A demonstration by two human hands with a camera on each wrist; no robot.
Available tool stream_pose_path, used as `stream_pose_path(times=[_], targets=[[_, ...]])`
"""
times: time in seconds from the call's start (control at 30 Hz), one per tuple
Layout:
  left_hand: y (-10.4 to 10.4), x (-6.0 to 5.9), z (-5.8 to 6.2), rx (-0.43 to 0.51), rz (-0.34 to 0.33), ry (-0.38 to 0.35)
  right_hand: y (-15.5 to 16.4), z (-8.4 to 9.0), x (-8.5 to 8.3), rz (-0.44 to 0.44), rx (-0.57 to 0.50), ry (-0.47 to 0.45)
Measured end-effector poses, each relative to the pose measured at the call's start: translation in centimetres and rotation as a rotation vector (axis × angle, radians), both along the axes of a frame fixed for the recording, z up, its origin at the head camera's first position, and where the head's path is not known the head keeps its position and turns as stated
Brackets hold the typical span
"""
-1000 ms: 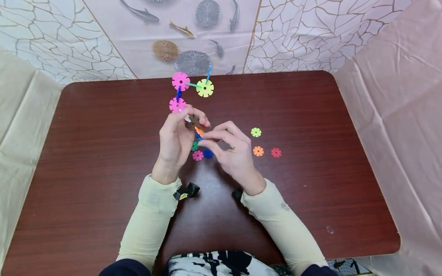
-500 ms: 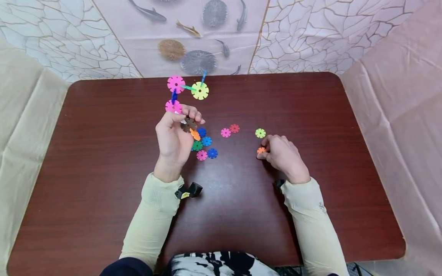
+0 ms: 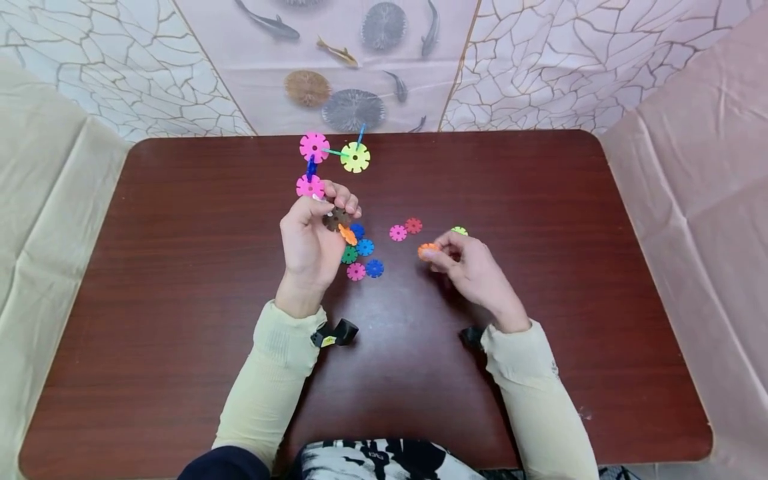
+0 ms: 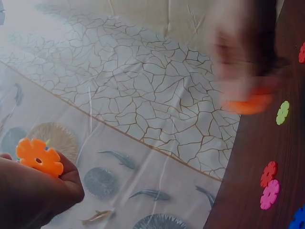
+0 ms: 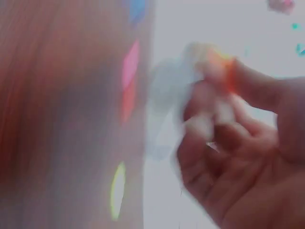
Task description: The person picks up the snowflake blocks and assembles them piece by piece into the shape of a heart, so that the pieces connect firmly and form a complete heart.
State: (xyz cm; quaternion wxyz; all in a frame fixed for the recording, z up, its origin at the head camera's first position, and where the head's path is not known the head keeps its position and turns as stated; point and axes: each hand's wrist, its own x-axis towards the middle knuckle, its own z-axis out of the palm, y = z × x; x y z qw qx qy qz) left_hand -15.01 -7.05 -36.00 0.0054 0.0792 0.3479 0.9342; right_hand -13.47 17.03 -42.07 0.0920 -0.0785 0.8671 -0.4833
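My left hand [image 3: 312,243] grips a chain of interlocked notched plastic discs between thumb and fingers. Pink discs [image 3: 314,147], blue and green ones seen edge-on, and a yellow-green disc [image 3: 355,157] stretch away above the hand. A brown disc [image 3: 337,219] and an orange disc [image 3: 347,234] sit at the chain's near end; the left wrist view shows that orange disc [image 4: 45,151] face-on. My right hand [image 3: 480,273] pinches another orange disc [image 3: 427,251] between thumb and fingers, to the right of the chain. The right wrist view is badly blurred.
Below the chain lie several loose discs, among them a green disc [image 3: 349,255] and a blue disc [image 3: 375,269]. A pink disc [image 3: 398,233] touches a red disc [image 3: 413,225] mid-table. A yellow-green disc [image 3: 459,231] shows partly behind my right hand; another red disc [image 4: 302,53] lies beyond.
My right hand left the chain's orange end, reached right to the loose orange disc on the table, and now carries it back leftward. The left hand keeps its hold on the chain.
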Motion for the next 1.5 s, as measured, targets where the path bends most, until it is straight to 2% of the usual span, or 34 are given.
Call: stream_pose_path(times=[0.1,0.17,0.2,0.3,0.43,0.57,0.77,0.97,1.23,1.37,1.5], targets=[[0.2,0.0,0.1,0.013,-0.007,0.033,-2.7,1.9,1.3,0.035,-0.332,0.050],[0.2,0.0,0.1,0.025,-0.008,0.056,-4.5,3.0,2.1,0.069,-0.453,0.089],[0.2,0.0,0.1,0.032,-0.008,0.065,-5.3,3.5,2.5,0.079,-0.472,0.113],[0.2,0.0,0.2,0.066,-0.011,0.080,-7.5,4.2,3.2,0.085,-0.496,0.143],[0.1,0.2,0.3,0.088,-0.013,0.089,-9.1,4.2,3.8,0.035,-0.504,0.171],[0.2,0.3,0.4,0.100,-0.017,0.101,-9.6,3.9,4.0,0.000,-0.490,0.226],[0.6,0.4,0.4,0.128,-0.057,0.113,-9.6,3.6,3.8,-0.007,-0.506,0.245],[1.1,0.5,0.6,0.063,-0.084,0.131,-9.3,3.6,3.6,-0.005,-0.538,0.257],[1.5,0.7,0.2,-0.001,-0.048,0.292,-9.2,3.9,3.4,-0.020,-0.589,0.239],[1.6,0.6,0.1,-0.011,-0.064,0.291,-9.0,3.8,3.3,-0.050,-0.636,0.201],[1.4,0.4,0.0,-0.008,-0.093,0.248,-8.8,3.7,3.2,-0.071,-0.662,0.195]])
